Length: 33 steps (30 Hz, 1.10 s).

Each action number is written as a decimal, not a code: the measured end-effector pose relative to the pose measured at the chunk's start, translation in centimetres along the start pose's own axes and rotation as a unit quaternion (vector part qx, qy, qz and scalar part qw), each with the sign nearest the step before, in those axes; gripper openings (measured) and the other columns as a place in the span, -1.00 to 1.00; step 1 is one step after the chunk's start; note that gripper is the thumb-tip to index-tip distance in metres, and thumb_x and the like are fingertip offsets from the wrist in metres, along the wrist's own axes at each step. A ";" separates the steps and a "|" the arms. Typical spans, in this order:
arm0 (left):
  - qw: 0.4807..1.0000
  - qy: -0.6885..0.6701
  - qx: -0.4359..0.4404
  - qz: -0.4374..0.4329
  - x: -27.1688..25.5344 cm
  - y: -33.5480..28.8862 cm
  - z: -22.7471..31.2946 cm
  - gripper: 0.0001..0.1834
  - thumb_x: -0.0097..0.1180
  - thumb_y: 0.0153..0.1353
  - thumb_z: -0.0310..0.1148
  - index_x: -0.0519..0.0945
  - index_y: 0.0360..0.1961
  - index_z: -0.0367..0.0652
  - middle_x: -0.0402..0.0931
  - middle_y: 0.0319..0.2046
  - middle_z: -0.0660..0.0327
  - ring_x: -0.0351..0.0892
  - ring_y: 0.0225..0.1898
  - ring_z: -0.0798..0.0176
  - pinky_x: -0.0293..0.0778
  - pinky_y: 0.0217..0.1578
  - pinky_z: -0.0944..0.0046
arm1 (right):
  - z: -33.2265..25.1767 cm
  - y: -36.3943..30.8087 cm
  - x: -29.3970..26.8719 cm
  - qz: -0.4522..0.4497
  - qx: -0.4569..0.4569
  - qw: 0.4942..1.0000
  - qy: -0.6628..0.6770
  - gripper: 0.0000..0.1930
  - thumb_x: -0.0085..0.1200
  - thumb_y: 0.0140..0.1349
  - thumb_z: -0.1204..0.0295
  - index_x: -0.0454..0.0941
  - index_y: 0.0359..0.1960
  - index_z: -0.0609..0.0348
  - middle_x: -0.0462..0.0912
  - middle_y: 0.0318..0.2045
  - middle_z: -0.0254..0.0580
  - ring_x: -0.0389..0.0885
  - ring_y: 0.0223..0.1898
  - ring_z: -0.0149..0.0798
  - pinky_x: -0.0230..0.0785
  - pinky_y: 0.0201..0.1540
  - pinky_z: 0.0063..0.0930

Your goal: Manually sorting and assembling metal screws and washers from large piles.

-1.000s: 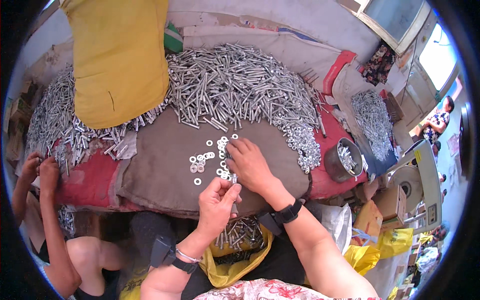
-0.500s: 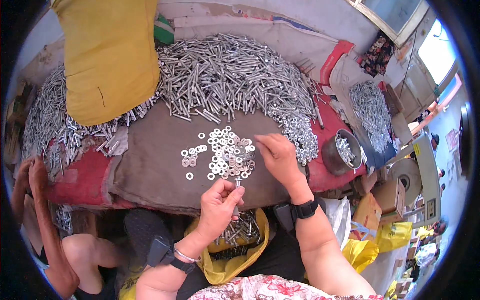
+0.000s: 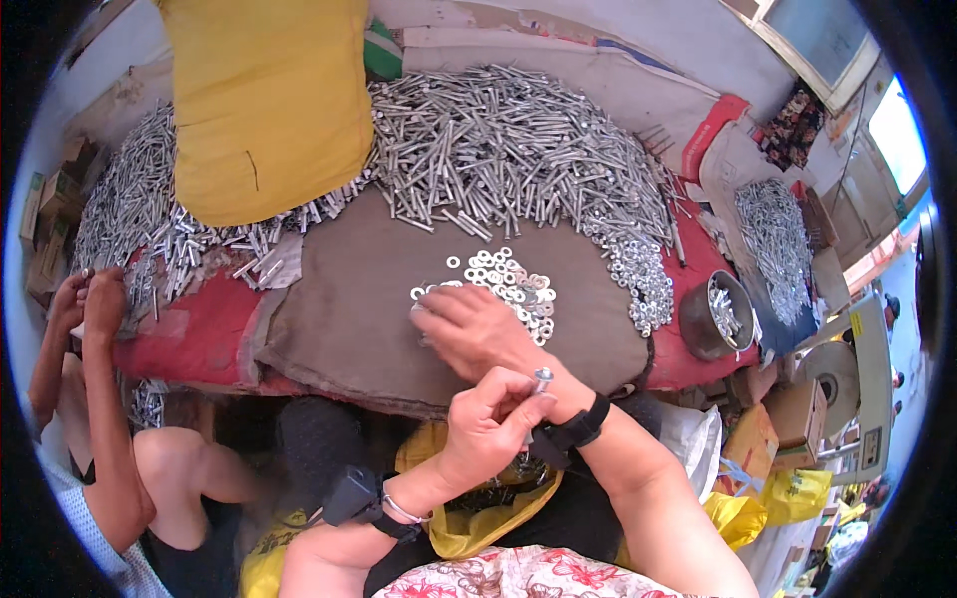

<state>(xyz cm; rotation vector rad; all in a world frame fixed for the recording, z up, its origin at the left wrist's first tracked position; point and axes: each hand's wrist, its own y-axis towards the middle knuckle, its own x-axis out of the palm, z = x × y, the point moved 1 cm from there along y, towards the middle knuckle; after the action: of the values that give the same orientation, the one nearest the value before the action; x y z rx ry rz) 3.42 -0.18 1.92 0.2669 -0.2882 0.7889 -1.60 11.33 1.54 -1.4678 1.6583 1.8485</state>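
Note:
My left hand is closed around a silver bolt, held upright just above the near edge of the brown cloth. My right hand, with a black watch on its wrist, lies palm down on the cloth. Its fingertips touch the near left edge of a patch of loose silver washers. A large heap of long silver bolts lies beyond the washers.
A yellow sack stands at the back left, with more bolts beside it. A dark metal pot holding bolts sits at the right, near another bolt pile. Another person's hands work at the left edge.
My right hand has slid from the right side of the washers to their near left edge. My left hand still holds the bolt, a little closer to the right wrist.

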 end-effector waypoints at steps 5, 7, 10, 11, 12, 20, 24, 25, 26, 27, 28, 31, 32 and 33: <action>0.999 0.016 0.050 -0.010 -0.1 0.0 -0.4 -0.88 0.18 0.24 -0.50 0.48 -0.25 -0.24 0.52 -0.53 0.35 0.41 -0.62 0.63 0.30 -0.68 0.57 | 0.1 0.8 1.6 -0.090 -0.003 0.995 -0.051 -0.74 0.09 0.02 0.46 0.50 -0.20 0.14 0.55 -0.06 -0.12 0.50 0.00 -0.06 0.28 0.08 -0.16; 0.999 0.025 0.030 0.004 -0.9 0.0 -0.5 -0.88 0.18 0.24 -0.49 0.48 -0.26 -0.24 0.52 -0.53 0.35 0.40 -0.63 0.63 0.30 -0.68 0.57 | 0.9 0.6 1.3 -0.160 0.044 0.983 -0.077 -0.74 0.09 -0.01 0.47 0.50 -0.22 0.14 0.55 -0.07 -0.12 0.50 0.01 -0.06 0.27 0.08 -0.14; 1.000 0.015 0.002 0.016 -0.8 0.3 0.0 -0.88 0.18 0.25 -0.47 0.48 -0.27 -0.23 0.53 -0.52 0.33 0.39 -0.63 0.62 0.31 -0.69 0.57 | 2.8 -0.5 -1.4 -0.161 0.100 0.974 -0.129 -0.78 0.08 -0.04 0.50 0.54 -0.28 0.15 0.56 -0.12 -0.14 0.49 0.01 -0.07 0.26 0.08 -0.15; 1.000 0.009 -0.012 0.013 -0.7 0.4 -0.1 -0.88 0.18 0.25 -0.45 0.48 -0.28 -0.22 0.53 -0.52 0.32 0.39 -0.64 0.62 0.32 -0.70 0.56 | 3.2 -0.7 -2.4 -0.088 0.105 0.980 -0.145 -0.80 0.06 -0.03 0.50 0.57 -0.31 0.14 0.58 -0.16 -0.16 0.50 -0.01 -0.07 0.26 0.08 -0.18; 1.000 0.005 -0.027 0.009 -0.7 0.5 -0.2 -0.88 0.18 0.26 -0.44 0.48 -0.28 -0.22 0.54 -0.52 0.31 0.39 -0.64 0.62 0.34 -0.70 0.56 | 3.4 -0.4 -2.4 -0.088 0.106 0.980 -0.147 -0.80 0.06 -0.03 0.50 0.57 -0.31 0.14 0.58 -0.16 -0.16 0.50 -0.01 -0.07 0.26 0.08 -0.18; 0.997 0.003 -0.058 0.048 -0.9 0.9 -0.6 -0.86 0.18 0.26 -0.40 0.49 -0.28 -0.23 0.54 -0.52 0.30 0.40 -0.64 0.60 0.37 -0.71 0.55 | 3.9 0.2 -0.8 -0.076 0.093 0.985 -0.126 -0.85 0.05 -0.01 0.52 0.56 -0.35 0.16 0.57 -0.24 -0.17 0.51 -0.08 -0.07 0.28 0.03 -0.18; 0.994 0.000 -0.078 0.077 -1.0 0.9 -0.9 -0.87 0.17 0.26 -0.41 0.49 -0.29 -0.22 0.55 -0.51 0.29 0.43 -0.62 0.58 0.38 -0.72 0.55 | 4.2 -1.2 -1.5 -0.069 0.117 0.986 -0.096 -0.98 0.06 -0.02 0.52 0.48 -0.53 0.15 0.49 -0.44 -0.18 0.51 -0.26 -0.08 0.31 -0.13 -0.17; 0.994 -0.005 -0.084 0.068 -1.1 0.8 -0.7 -0.86 0.17 0.27 -0.40 0.49 -0.27 -0.22 0.55 -0.50 0.28 0.45 -0.59 0.57 0.40 -0.72 0.55 | 4.1 -1.3 -1.9 -0.054 0.121 0.989 -0.071 -0.97 0.06 -0.02 0.54 0.49 -0.51 0.15 0.49 -0.44 -0.15 0.52 -0.28 -0.07 0.30 -0.17 -0.16; 0.994 -0.006 -0.083 0.065 -1.1 0.8 -0.6 -0.86 0.17 0.27 -0.40 0.49 -0.27 -0.22 0.55 -0.50 0.28 0.45 -0.59 0.57 0.40 -0.72 0.55 | 4.6 -1.2 -2.2 -0.053 0.122 0.988 -0.074 -0.97 0.06 -0.02 0.54 0.49 -0.51 0.15 0.49 -0.44 -0.15 0.52 -0.28 -0.07 0.30 -0.17 -0.16; 0.993 -0.012 -0.085 0.077 -0.9 0.8 -0.5 -0.85 0.18 0.26 -0.40 0.48 -0.29 -0.23 0.54 -0.52 0.29 0.43 -0.61 0.58 0.38 -0.71 0.55 | 5.4 -1.2 -2.8 -0.021 0.157 0.983 -0.091 -0.92 0.07 0.01 0.55 0.53 -0.42 0.14 0.53 -0.39 -0.16 0.53 -0.27 -0.08 0.31 -0.14 -0.19; 0.992 -0.019 -0.086 0.091 -0.8 0.8 -0.4 -0.84 0.19 0.25 -0.39 0.48 -0.30 -0.24 0.53 -0.53 0.30 0.40 -0.63 0.60 0.35 -0.70 0.55 | 6.1 -1.2 -3.3 0.012 0.192 0.976 -0.106 -0.87 0.08 0.04 0.56 0.57 -0.33 0.14 0.57 -0.34 -0.17 0.55 -0.26 -0.08 0.31 -0.10 -0.21; 0.991 -0.001 -0.093 0.092 -0.7 1.0 -0.5 -0.85 0.17 0.26 -0.39 0.48 -0.29 -0.23 0.54 -0.50 0.30 0.46 -0.54 0.58 0.40 -0.67 0.54 | 7.1 -2.2 -2.2 -0.001 0.185 0.976 -0.119 -0.72 0.02 0.02 0.60 0.58 -0.19 0.14 0.57 -0.25 -0.13 0.52 -0.16 -0.04 0.33 -0.10 -0.21; 0.990 0.002 -0.105 0.092 -0.7 1.1 -0.4 -0.85 0.17 0.26 -0.39 0.48 -0.29 -0.22 0.54 -0.49 0.31 0.48 -0.51 0.57 0.42 -0.66 0.54 | 7.3 -2.5 -1.6 -0.019 0.165 0.974 -0.155 -0.68 -0.01 0.01 0.60 0.57 -0.15 0.14 0.55 -0.26 -0.11 0.50 -0.14 -0.02 0.33 -0.12 -0.22; 0.990 0.003 -0.107 0.092 -0.8 1.2 -0.3 -0.85 0.17 0.26 -0.39 0.48 -0.29 -0.22 0.54 -0.49 0.31 0.48 -0.51 0.57 0.42 -0.66 0.54 | 7.0 -2.1 -1.5 -0.022 0.182 0.970 -0.158 -0.71 -0.03 0.01 0.60 0.59 -0.20 0.14 0.54 -0.25 -0.11 0.49 -0.11 -0.01 0.35 -0.12 -0.19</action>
<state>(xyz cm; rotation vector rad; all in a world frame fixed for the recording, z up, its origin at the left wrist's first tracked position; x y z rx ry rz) 2.01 0.20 1.52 0.0362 -0.3934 0.9327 -2.87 18.54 0.35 -0.9947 1.6761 1.5501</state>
